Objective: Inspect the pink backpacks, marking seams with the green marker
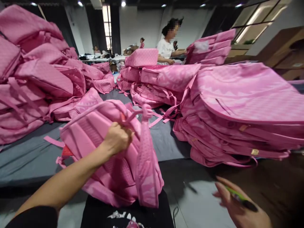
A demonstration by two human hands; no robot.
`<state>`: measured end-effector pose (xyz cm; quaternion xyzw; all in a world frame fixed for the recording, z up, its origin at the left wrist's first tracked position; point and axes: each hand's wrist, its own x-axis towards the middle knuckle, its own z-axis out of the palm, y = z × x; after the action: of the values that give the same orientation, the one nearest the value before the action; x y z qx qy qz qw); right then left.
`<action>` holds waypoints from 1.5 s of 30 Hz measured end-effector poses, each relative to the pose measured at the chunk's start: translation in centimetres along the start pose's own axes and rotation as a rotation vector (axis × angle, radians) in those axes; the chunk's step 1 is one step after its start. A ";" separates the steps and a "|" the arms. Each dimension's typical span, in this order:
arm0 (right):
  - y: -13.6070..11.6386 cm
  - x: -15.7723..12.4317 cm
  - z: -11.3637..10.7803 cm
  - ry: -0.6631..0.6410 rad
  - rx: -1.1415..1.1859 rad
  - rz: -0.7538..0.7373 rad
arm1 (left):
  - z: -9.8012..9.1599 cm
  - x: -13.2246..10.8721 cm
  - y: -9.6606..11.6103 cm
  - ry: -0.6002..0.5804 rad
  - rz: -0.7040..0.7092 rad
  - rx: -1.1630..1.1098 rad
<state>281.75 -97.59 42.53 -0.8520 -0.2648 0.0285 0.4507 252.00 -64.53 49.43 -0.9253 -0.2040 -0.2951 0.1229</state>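
Observation:
A pink backpack [95, 123] is tilted in front of me, its padded back panel and shoulder straps facing up toward me. My left hand [118, 137] is closed in a fist on it, near the top of the padded back; exactly which part lies inside the fist is hidden. One wide shoulder strap [146, 167] hangs down the right side of the bag. Apart from the bag, at the lower right, my right hand [242, 202] has its fingers curled round a small tool with a green and black handle [238, 196]. Its working end cannot be made out.
Stacked pink backpacks [237, 95] rise at the right, and a large heap of pink bags [42, 72] fills the left. More lie mid-table on the grey cloth [166, 142]. Behind them stands a person in a white shirt [165, 47]. A cardboard box [285, 47] is at far right.

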 end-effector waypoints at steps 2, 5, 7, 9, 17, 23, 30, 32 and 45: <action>-7.3 -2.5 2.6 -0.109 0.407 -0.254 | 3.5 1.7 1.8 -0.080 -0.008 -0.032; -14.6 -6.8 10.0 -0.600 0.773 -0.333 | 6.9 3.2 1.9 -0.165 -0.010 -0.070; -16.1 -7.4 15.3 -0.807 0.703 -0.358 | 7.4 2.9 0.3 -0.194 0.013 -0.083; -15.5 -5.8 19.3 -0.642 0.675 -0.324 | 7.1 1.7 -1.7 -0.215 0.076 -0.098; -12.6 -0.9 22.6 -0.261 0.640 -0.102 | 8.5 -1.9 -2.0 -0.044 0.197 -0.111; -15.7 -0.2 23.6 -0.205 0.549 -0.073 | 9.2 -2.2 -1.5 0.077 0.194 -0.128; -15.5 0.7 24.4 -0.309 0.444 -0.129 | 10.4 -2.3 -2.1 0.071 0.181 -0.141; -15.4 0.8 24.3 -0.328 0.402 -0.162 | 10.0 -2.0 -2.3 0.016 0.198 -0.165; -14.8 0.4 22.6 -0.058 0.275 -0.949 | 1.7 1.3 -3.6 -0.346 0.164 -0.130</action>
<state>269.33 -73.63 40.86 -0.5691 -0.6297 -0.1213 0.5147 252.19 -60.39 49.19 -0.9818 -0.1263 -0.1330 0.0496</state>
